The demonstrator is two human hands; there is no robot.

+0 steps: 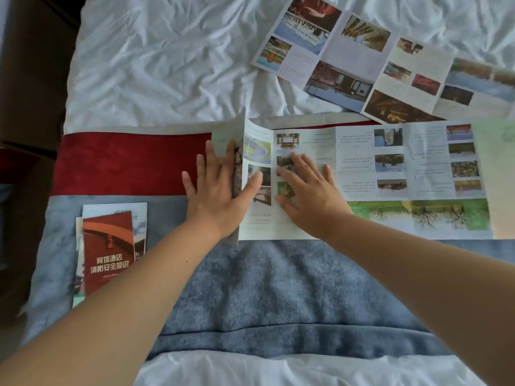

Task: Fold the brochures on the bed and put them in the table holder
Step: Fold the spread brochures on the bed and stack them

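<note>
At your far left, a stack of folded brochures (pixel 111 246) lies on the blue runner (pixel 278 288), red cover up, long axis pointing away from you. Your left hand (pixel 214 196), fingers straight, props the upturned end panel of the long unfolded brochure (pixel 390 174). That brochure stretches left to right across the runner, photo panels up. Your right hand (pixel 309 196) presses flat on it. Another unfolded brochure (pixel 362 59) lies angled on the white sheet (pixel 167 65).

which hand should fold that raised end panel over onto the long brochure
Probably the left. The left hand touches the back of the raised end panel, so it can push it over. The right hand lies flat on the long brochure, pinning it.
</note>
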